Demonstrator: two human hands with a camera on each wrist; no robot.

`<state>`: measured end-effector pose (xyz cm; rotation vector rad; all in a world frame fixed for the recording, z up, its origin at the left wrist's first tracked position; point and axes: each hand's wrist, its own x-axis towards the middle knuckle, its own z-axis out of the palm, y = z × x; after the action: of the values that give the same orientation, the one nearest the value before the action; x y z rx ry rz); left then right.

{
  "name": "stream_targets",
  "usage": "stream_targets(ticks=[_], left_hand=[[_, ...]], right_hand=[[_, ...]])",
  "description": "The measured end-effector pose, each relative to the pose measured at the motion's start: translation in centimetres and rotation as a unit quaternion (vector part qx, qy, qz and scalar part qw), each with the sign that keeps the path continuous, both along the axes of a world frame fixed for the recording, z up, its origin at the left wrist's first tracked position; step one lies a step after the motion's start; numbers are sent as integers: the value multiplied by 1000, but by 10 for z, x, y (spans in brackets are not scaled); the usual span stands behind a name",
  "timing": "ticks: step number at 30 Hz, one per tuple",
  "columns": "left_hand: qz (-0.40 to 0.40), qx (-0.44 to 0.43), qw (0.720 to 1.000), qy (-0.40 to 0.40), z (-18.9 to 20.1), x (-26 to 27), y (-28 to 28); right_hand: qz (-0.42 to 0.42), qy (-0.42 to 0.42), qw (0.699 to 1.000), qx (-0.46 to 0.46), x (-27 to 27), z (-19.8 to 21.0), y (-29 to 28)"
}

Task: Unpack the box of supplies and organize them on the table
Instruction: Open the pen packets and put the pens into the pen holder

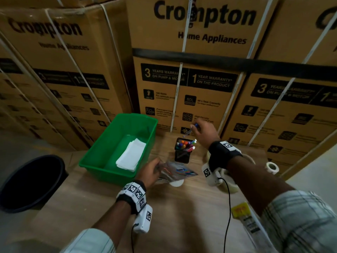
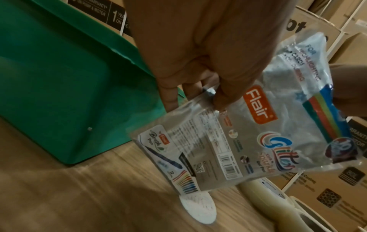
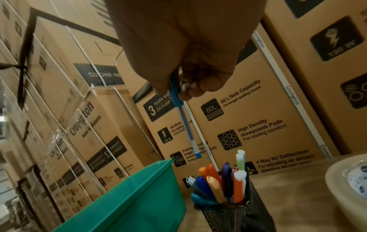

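Both hands are working over the wooden table (image 1: 182,216) in front of stacked Crompton cartons (image 1: 191,79), beside the green bin (image 1: 116,172) where a white paper stack (image 1: 131,156) is lying. With my left hand (image 1: 149,173) I am pinching the clear Flair pen pouch (image 2: 248,125) by its top edge above the table. With my right hand (image 1: 203,133) I am gripping a blue pen (image 3: 184,119), tip hanging above the black mesh pen holder (image 3: 228,215).

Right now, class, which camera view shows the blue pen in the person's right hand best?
The right wrist view: the blue pen hangs full-length from the right hand, tip down above the mesh pen holder. The head view shows only a small blurred bit of it at the fingers. The left wrist view does not show it.
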<state>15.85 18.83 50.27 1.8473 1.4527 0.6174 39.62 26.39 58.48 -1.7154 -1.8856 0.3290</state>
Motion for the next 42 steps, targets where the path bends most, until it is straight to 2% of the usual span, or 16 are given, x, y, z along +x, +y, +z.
stream_targets(ticks=[10,14,18,24,30,32,34,36,38,42], left_hand=[[-35,7,998,-61,-10,-16,9],[-54,20,995,-77,-6,-17,9],[-47,27,995,-82,-7,-18,8],[-6,11,990,-138,-3,-9,6],[-12,4,988,-153,-10,4,6],[-7,12,988,-152,-9,6,4],[-1,32,990,-138,-7,8,3],[9,38,990,-134,-2,9,2],[21,35,991,-126,1,9,4],[12,11,993,-117,11,8,7]], right_hand=[[-19,-39,986,-159,-25,-25,25],[-18,-60,988,-143,-22,-28,15],[-21,-47,991,-122,-16,-22,1],[111,-82,984,-108,-12,-10,-35],[130,-75,981,-124,-10,-9,-63],[138,-51,971,-188,-10,-8,-69],[159,-30,946,-281,-9,-9,-77],[182,-8,926,-331,-9,-13,-85],[189,10,929,-318,-11,-13,-91],[124,-81,974,-169,-15,-7,-88]])
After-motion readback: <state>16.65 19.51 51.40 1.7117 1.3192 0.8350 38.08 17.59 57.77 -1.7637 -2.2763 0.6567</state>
